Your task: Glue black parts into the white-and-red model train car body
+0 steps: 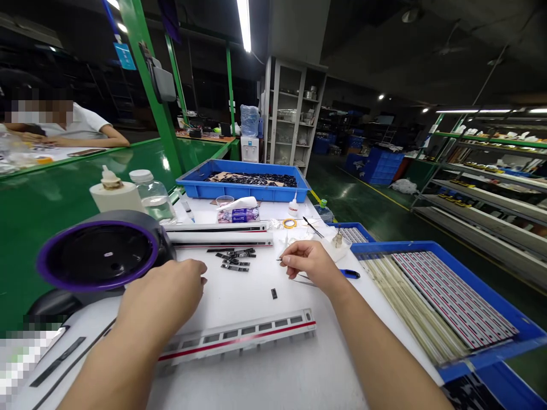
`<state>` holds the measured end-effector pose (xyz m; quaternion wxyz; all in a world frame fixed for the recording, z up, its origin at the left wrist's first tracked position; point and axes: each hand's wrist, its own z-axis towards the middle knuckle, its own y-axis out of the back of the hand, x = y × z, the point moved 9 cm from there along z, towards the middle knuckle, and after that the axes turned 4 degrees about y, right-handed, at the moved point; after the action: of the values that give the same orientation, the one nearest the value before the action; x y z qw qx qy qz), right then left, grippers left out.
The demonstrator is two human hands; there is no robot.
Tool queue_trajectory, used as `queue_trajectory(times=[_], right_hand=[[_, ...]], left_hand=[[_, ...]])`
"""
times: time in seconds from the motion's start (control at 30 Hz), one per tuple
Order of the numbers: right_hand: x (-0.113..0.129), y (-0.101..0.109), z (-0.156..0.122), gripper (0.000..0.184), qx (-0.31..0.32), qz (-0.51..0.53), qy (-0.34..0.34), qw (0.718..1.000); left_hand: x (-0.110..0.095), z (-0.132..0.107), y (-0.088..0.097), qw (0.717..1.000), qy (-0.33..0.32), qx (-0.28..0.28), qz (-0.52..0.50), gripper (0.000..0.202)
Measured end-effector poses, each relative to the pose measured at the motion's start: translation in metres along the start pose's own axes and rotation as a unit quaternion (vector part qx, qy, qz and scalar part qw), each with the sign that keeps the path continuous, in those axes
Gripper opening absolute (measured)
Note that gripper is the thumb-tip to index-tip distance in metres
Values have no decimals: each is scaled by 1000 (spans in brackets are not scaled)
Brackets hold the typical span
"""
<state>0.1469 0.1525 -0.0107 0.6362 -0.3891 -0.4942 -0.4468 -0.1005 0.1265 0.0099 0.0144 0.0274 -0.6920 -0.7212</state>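
My left hand point(164, 293) is over the left part of the table, its fingers curled inward; whatever lies in them, if anything, is hidden. Between my right thumb and forefinger a thin dark piece point(280, 260) pokes out; my right hand point(308, 263) pinches it above the white tabletop. A model train car shell point(243, 337), white with a red stripe and a row of windows, lies in front of me, slightly blurred. One small black part point(274, 293) rests behind it. Farther back is a loose pile of black strips point(236, 259).
Two more train shells point(222, 240) lie behind the pile. A round black container with a purple rim point(102, 250) stands left. Blue trays point(427, 246) hold striped shells at right and black parts point(243, 192) behind. A blue-handled tool point(350, 274) lies beside my right wrist. Another person sits far left.
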Motion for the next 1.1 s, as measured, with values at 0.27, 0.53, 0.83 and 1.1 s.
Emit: queue_trajectory(times=[0.27, 0.53, 0.83, 1.1], right_hand=[[-9, 5, 0, 34, -25, -9, -30, 999], [-12, 6, 2, 31, -80, 218, -67, 970], [37, 34, -87, 26, -136, -126, 52, 981], [24, -18, -158, 21, -113, -448, 219, 859]], left_hand=[[-37, -9, 18, 994, -47, -41, -84, 30], [-173, -93, -9, 901, -401, 92, -136, 34], [-172, -84, -18, 908, -405, 50, -96, 35], [-168, -83, -8, 920, -377, 41, -99, 36]])
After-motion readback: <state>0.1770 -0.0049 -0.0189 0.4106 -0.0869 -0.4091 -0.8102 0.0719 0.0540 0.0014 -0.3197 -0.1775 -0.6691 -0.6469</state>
